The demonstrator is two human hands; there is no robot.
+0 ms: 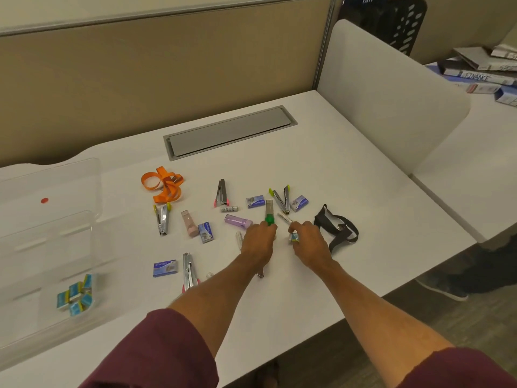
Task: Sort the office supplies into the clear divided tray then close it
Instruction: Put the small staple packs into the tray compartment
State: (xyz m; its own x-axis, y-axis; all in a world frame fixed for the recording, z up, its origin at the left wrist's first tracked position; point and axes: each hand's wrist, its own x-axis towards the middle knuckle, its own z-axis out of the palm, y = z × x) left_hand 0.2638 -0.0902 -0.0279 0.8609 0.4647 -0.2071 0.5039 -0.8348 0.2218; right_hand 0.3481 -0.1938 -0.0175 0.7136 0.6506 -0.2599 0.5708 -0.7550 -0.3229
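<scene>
The clear divided tray lies open at the left, with several small teal boxes in its near compartment. Staplers, blue staple boxes and small tubes are scattered across the white desk. My left hand is closed over the green-ended stapler, whose far end sticks out past my fingers. My right hand pinches a small teal box beside a white tube.
An orange ribbon lies at the back left of the spread and a black strap at the right. A grey cable hatch is set into the desk. A white divider panel stands at the right.
</scene>
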